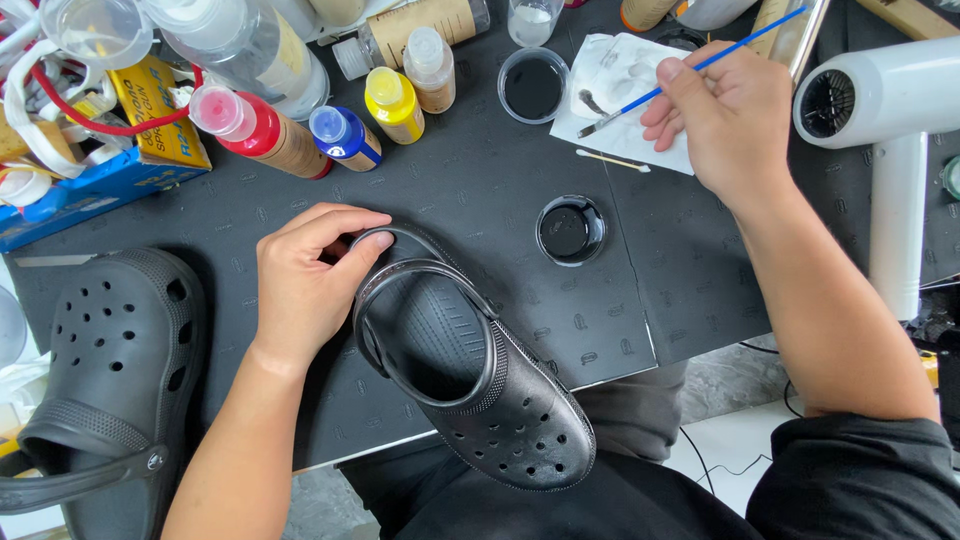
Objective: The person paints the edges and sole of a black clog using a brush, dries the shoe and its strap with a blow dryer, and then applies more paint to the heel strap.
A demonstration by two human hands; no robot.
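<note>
My left hand [305,280] grips the heel strap of a black perforated clog [470,370] that lies on the black mat, its toe hanging over the table's near edge toward my lap. My right hand [725,115] holds a thin blue-handled paintbrush [690,70], its tip resting on a white paper sheet [615,85] smeared with dark paint. A small round dish of black paint [570,230] sits between the two hands. A second cup of black paint [532,85] stands beside the paper.
A second black clog [110,380] lies at the left. Paint bottles with red [255,130], blue [345,135] and yellow [395,103] caps lie at the back. A white hair dryer [890,140] stands at the right. A cotton swab [612,160] lies on the paper's edge.
</note>
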